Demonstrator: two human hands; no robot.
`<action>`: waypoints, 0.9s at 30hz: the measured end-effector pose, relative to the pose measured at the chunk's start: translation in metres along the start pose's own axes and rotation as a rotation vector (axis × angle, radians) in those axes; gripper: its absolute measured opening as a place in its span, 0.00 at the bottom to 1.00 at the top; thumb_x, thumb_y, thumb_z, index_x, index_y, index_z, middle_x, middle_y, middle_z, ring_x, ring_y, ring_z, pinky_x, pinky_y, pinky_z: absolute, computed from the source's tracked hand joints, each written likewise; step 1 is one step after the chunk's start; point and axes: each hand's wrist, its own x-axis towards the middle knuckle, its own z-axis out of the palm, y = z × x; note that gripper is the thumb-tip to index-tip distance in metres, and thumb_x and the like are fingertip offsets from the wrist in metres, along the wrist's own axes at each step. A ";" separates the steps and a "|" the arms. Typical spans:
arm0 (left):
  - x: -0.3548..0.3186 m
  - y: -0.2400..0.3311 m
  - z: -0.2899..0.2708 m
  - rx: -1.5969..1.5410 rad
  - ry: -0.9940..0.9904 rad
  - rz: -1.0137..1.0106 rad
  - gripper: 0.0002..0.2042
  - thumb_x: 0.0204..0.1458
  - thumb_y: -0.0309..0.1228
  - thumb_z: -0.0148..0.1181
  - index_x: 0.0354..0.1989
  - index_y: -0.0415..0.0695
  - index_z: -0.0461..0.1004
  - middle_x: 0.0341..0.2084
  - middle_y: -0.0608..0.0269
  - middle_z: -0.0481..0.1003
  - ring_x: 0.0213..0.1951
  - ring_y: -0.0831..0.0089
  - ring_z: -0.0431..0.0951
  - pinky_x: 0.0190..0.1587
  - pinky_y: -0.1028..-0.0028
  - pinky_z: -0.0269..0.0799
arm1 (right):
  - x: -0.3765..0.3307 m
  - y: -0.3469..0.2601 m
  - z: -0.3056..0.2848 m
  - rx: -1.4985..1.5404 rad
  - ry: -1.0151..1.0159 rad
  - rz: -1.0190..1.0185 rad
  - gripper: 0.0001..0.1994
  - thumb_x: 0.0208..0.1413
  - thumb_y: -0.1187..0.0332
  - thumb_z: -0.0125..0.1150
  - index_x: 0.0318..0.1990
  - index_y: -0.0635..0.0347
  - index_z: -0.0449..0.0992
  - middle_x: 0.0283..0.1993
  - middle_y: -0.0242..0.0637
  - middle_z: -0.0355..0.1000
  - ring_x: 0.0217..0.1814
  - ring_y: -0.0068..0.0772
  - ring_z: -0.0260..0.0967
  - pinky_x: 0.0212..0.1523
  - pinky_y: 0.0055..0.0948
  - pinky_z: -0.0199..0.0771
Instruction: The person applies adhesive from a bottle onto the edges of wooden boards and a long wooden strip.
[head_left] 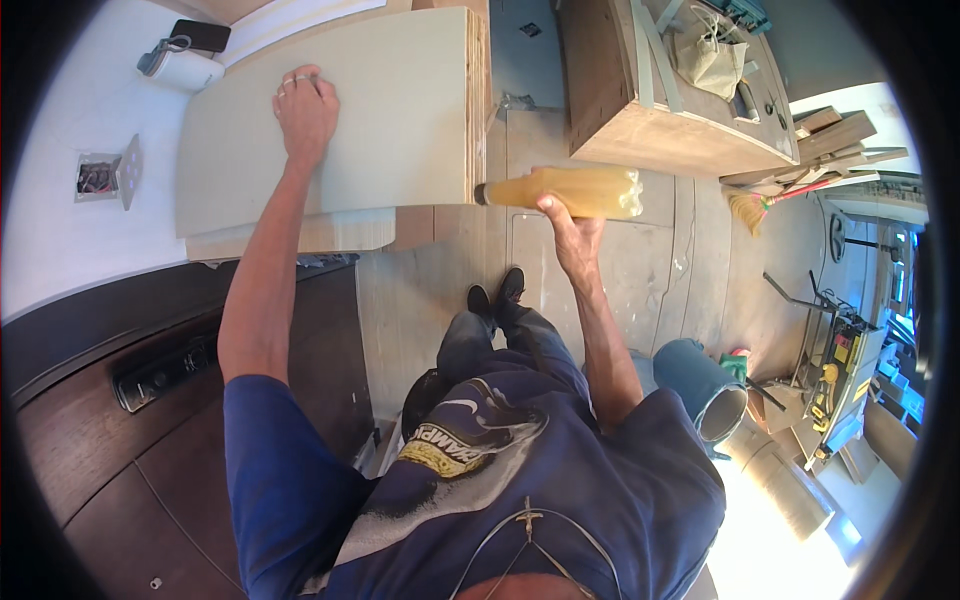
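Observation:
My right hand (575, 232) grips a clear plastic bottle (590, 190) of yellowish contents from below. The bottle lies nearly level, its dark cap end pointing left, close to the layered plywood edge (476, 110) of a pale board (400, 120). Whether the cap end touches that edge I cannot tell. On the board's upper face rests my left hand (308, 112), fingers curled in, with light bands like rings on them. Anything under those fingers is hidden.
A white tumbler (185, 68) and a dark phone (201, 36) sit beyond the board's left corner. At the right stand a wooden cabinet (690, 135) carrying a cloth bag (710, 60), a broom (748, 208), wood offcuts (835, 135) and a blue-grey bin (690, 372). Dark drawers (200, 420) lie at left.

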 end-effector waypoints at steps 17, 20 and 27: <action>0.004 0.007 -0.003 -0.039 -0.010 0.033 0.13 0.58 0.30 0.53 0.49 0.41 0.78 0.50 0.50 0.76 0.55 0.51 0.74 0.63 0.53 0.64 | 0.045 0.009 0.006 0.138 0.102 0.004 0.14 0.60 0.68 0.71 0.47 0.71 0.78 0.42 0.40 0.78 0.43 0.33 0.79 0.45 0.35 0.84; 0.002 0.006 -0.002 -0.040 -0.004 0.046 0.13 0.58 0.30 0.53 0.48 0.40 0.77 0.50 0.50 0.76 0.55 0.51 0.75 0.62 0.53 0.64 | 0.074 0.014 0.014 0.263 0.145 -0.015 0.14 0.60 0.68 0.70 0.46 0.71 0.78 0.42 0.40 0.78 0.44 0.34 0.79 0.45 0.36 0.85; 0.002 0.008 -0.006 -0.072 -0.003 0.032 0.13 0.58 0.30 0.53 0.48 0.39 0.77 0.49 0.49 0.76 0.54 0.51 0.75 0.62 0.53 0.64 | 0.014 0.013 -0.008 0.224 0.084 0.099 0.17 0.64 0.66 0.67 0.52 0.71 0.74 0.46 0.43 0.77 0.45 0.37 0.80 0.44 0.40 0.88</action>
